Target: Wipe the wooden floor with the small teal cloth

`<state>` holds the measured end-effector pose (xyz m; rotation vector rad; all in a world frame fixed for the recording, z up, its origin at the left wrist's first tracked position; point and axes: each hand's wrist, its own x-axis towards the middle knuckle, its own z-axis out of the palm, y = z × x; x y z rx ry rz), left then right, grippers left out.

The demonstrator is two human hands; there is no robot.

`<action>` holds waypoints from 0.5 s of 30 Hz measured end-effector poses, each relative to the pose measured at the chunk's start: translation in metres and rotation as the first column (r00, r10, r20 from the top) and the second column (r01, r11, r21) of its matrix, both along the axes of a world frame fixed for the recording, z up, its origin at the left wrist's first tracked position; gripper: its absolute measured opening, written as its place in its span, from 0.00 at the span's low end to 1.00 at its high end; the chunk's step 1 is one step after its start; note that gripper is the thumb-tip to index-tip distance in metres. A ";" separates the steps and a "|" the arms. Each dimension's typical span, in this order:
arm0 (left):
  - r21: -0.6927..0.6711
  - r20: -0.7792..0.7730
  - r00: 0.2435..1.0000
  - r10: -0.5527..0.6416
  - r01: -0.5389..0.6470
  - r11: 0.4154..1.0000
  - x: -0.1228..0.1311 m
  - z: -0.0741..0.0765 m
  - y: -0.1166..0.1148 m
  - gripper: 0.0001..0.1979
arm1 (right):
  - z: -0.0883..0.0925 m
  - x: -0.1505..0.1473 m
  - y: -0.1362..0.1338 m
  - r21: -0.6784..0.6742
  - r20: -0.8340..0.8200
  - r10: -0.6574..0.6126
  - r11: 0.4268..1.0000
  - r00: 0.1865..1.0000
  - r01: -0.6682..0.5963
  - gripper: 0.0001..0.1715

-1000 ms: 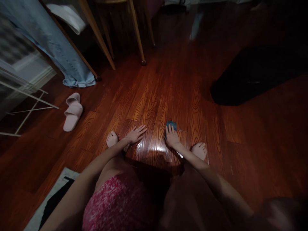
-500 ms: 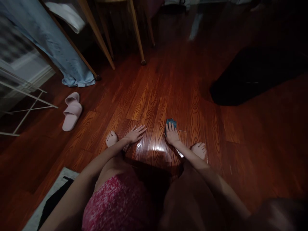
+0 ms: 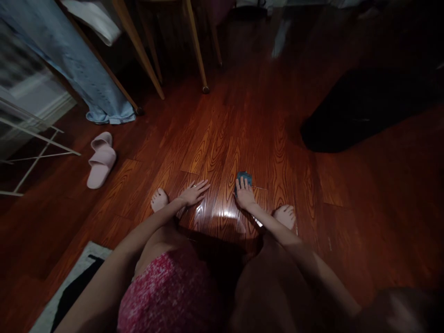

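My left hand (image 3: 194,192) lies flat on the glossy wooden floor (image 3: 222,196), its fingers stretched out and nothing in its grasp. A ring shows on one finger. Under my right hand (image 3: 244,194) is a small dark blue-green cloth (image 3: 244,175), partly hidden by the palm and fingers. That hand presses down on it with fingers extended rather than curled round it. A thin pale line runs along the floor just right of the cloth. My bare feet stand on either side of the two hands.
Pink slippers (image 3: 101,169) sit at the left beside a white metal rack (image 3: 45,155). Light blue jeans (image 3: 104,92) hang near wooden chair legs (image 3: 197,46). A large black object (image 3: 336,120) stands at the right. A pale mat (image 3: 78,270) lies lower left.
The cloth under my right hand looks slightly more bunched, and that hand has shifted a little left in view. My left hand has barely moved; the whole view has drifted slightly.
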<state>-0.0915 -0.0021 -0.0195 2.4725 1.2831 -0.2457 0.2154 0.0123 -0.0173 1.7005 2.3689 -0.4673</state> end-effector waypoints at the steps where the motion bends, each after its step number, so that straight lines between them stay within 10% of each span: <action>1: -0.003 -0.003 1.000 0.000 0.000 1.000 0.001 0.001 0.000 0.32 | 0.003 0.000 0.004 -0.001 0.011 -0.021 1.000 1.000 0.021 0.43; 10: 0.014 -0.006 1.000 0.000 0.000 1.000 0.000 0.000 -0.001 0.32 | 0.009 -0.006 -0.049 -0.263 0.018 0.159 0.953 0.987 -0.148 0.47; 15: 0.002 0.000 1.000 0.006 -0.006 1.000 -0.001 -0.003 0.000 0.32 | 0.013 -0.008 -0.036 -0.259 0.031 0.110 0.961 0.993 -0.099 0.46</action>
